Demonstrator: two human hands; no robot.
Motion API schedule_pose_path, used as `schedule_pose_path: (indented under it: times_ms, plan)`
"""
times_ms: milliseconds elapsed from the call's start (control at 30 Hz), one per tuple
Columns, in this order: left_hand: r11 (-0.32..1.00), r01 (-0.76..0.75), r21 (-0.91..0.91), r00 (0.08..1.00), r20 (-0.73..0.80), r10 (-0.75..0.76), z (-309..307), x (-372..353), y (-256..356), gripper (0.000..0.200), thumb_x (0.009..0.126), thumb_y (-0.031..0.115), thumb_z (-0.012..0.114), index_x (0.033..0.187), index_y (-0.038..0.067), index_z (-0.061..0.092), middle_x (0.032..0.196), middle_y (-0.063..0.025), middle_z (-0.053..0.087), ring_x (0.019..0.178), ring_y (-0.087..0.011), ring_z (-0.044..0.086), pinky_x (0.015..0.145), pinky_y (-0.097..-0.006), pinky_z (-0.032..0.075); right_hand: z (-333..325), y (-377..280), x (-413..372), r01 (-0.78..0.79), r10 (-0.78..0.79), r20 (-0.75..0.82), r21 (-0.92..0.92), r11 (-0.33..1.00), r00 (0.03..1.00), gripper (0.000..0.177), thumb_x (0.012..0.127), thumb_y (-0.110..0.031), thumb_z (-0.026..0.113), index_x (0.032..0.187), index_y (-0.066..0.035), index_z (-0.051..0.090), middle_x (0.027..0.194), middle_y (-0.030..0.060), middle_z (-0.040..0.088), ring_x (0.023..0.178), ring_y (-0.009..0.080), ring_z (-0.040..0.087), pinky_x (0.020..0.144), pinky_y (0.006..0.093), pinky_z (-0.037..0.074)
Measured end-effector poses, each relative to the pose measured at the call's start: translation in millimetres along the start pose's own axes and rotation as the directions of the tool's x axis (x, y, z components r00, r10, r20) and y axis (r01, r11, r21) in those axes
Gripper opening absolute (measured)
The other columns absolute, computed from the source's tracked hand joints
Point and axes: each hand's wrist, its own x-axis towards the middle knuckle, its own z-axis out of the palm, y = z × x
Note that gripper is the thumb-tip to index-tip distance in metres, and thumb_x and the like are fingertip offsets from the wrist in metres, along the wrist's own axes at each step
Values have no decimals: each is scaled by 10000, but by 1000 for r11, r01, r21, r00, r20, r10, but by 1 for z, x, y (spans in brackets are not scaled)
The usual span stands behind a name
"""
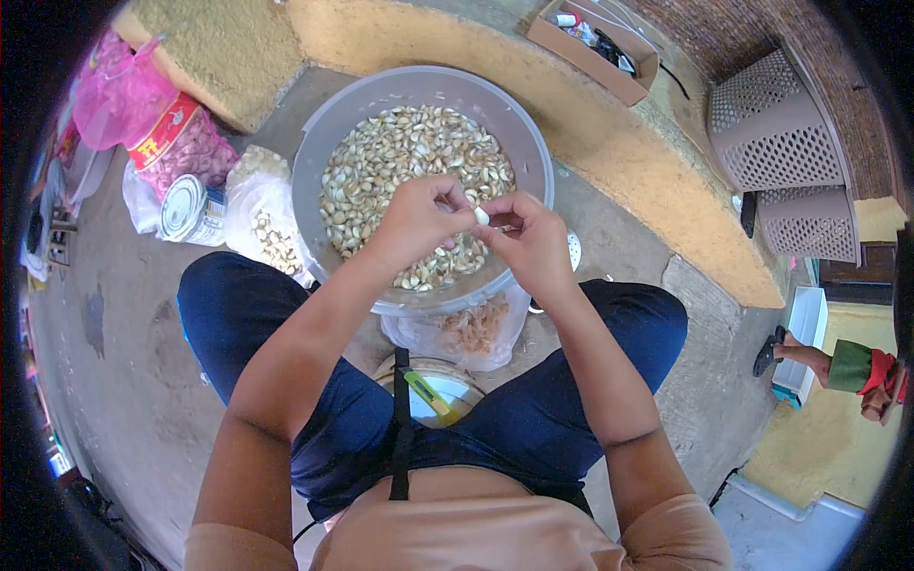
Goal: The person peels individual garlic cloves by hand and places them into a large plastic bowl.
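A pale garlic clove [482, 217] is pinched between the fingertips of both hands, over the near part of a wide grey tub [303, 195]. My left hand [426, 221] is closed on the clove from the left, and my right hand [529, 234] grips it from the right with thumb and forefinger. Many garlic cloves [409, 152] fill the tub below, seemingly in water. Against the tub's near side lies a clear plastic bag [495, 344] with brownish peelings. Left of the tub, another plastic bag [276, 238] contains pale cloves.
A tin can [186, 211] and a pink mesh sack [190, 152] stand at left. Between my legs, a green cutter [430, 395] lies on a round lid. A low yellow wall [609, 157] carries a cardboard box [595, 57]. Perforated crates [781, 143] and another person [847, 366] are at right.
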Motion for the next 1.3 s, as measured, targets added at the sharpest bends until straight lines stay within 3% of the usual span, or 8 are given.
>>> schedule_pose_path:
  times_ms: [100,267,367,433,600,967,1300]
  plan:
    - [1000,4,3,1000,3,-4,0,1,-1,132,686,101,625,676,7,534,622,-55,557,516,-79,530,430,-206,437,1,0,0,-6,7,-19,39,999,1000,200,656,-33,682,813,15,567,782,97,590,692,143,594,611,251,487]
    - [985,58,-164,998,-3,-60,0,6,-7,128,684,105,619,694,13,530,633,-48,542,529,-91,532,447,-218,461,1,10,2,-103,101,20,189,977,995,200,678,-28,671,840,19,563,804,89,602,691,117,585,603,238,482]
    - [964,109,-244,994,47,-101,-2,6,-6,74,715,85,565,726,21,528,663,-41,521,561,-93,516,481,-235,483,-2,2,3,-227,185,139,413,882,973,242,715,-45,650,917,13,530,822,89,598,739,131,580,639,245,477]
    - [953,126,-275,991,71,-111,-2,6,-5,52,734,74,537,748,25,526,673,-36,510,572,-93,500,502,-245,490,-2,2,3,-232,190,137,472,850,972,242,722,-43,640,925,14,521,826,97,598,744,147,588,638,257,487]
    - [938,129,-322,992,59,-116,-1,4,-3,51,749,77,536,767,32,523,675,-31,506,562,-92,492,516,-247,483,-5,5,4,-249,204,142,527,812,969,245,736,-45,624,943,13,506,831,108,595,751,178,599,626,272,502]
    - [992,74,-102,981,185,-54,0,3,-10,65,756,72,524,793,19,531,684,-29,513,580,-92,518,514,-224,482,-7,15,9,-364,383,178,790,493,907,212,786,-81,565,976,-15,497,907,91,569,793,178,574,647,284,490]
    - [978,114,-173,989,108,-97,-3,2,0,135,798,132,502,863,19,538,789,-48,520,679,-108,515,545,-241,497,-17,22,12,-457,194,420,860,226,887,318,843,-123,440,1136,-1,443,891,76,568,752,146,569,636,273,494]
